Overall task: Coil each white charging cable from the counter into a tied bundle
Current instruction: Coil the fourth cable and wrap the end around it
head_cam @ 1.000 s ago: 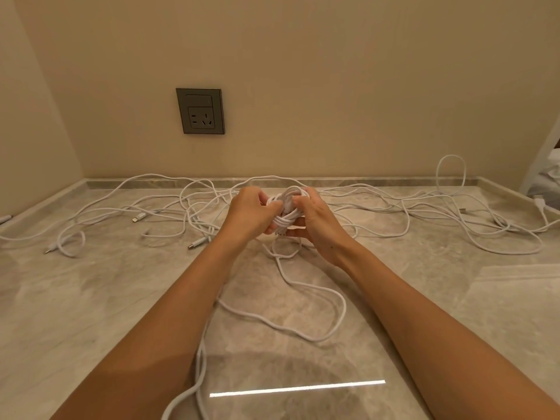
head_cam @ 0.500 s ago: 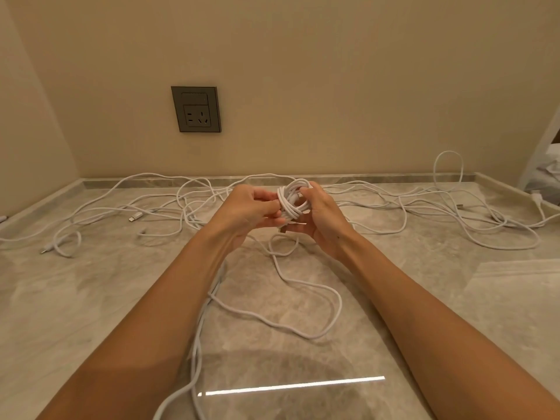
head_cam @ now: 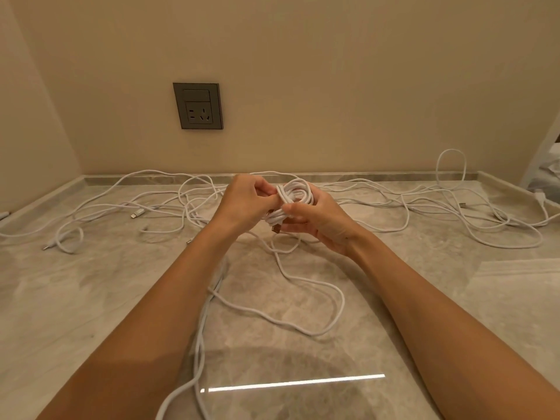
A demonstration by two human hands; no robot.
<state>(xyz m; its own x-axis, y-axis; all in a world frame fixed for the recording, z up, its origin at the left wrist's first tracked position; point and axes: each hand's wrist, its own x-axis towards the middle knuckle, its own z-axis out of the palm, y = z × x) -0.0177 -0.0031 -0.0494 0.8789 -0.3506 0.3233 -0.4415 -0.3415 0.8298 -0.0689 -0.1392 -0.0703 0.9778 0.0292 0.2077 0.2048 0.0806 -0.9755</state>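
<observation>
- A small coil of white cable [head_cam: 298,194] is held in the air above the marble counter [head_cam: 91,298], between the two hands and in front of the back wall.
- The coil is gripped by the right hand [head_cam: 324,222]. The thumb is laid across its lower part, and the fingers are curled behind and beneath it.
- A strand at the coil's left edge is pinched by the left hand [head_cam: 245,204], whose fingers are bent in toward the thumb.
- A metal-tipped plug [head_cam: 275,229] can be seen poking out at the bottom of the coil, just beside the right fingertips.
- A loose tail [head_cam: 306,301] hangs from below the hands to the counter and lies in a wide open loop between the forearms. It appears to belong to the held cable, though the join is hidden by the hands.
- A tangle of other white cables [head_cam: 157,207] is spread over the counter to the left, with small plugs lying among them.
- More cables [head_cam: 472,219] are strewn to the right, and one tall loop [head_cam: 450,168] stands up against the wall.
- Two strands [head_cam: 200,344] run beside the left forearm toward the near edge.
- A grey socket [head_cam: 198,106] is set in the wall above the left tangle.
- A bright strip of light [head_cam: 294,382] is reflected in the counter near the bottom.
</observation>
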